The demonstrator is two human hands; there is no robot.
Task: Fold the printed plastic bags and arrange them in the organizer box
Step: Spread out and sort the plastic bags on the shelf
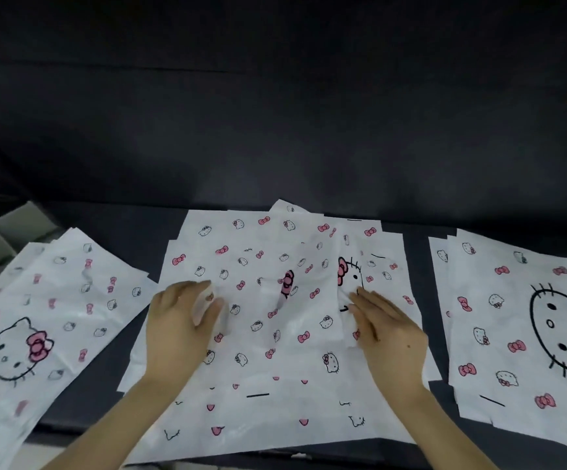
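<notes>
White printed bag [275, 354], left hand [178, 320] gripping its edge, right hand [388, 330] pressing flat on it

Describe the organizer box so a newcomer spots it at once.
The dark table holds three piles of white printed bags. Beyond the far corner of the left pile, at the picture's left edge, is the organizer box. Unlike the bags, it is plain grey, split by upright dividers into compartments.

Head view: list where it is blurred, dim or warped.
Head view: centre bag sharp and evenly lit; left stack smeared toward the frame edge; organizer box dim at the far-left edge; black backdrop shows no detail; right stack leans outward, wide-lens distortion.
</notes>
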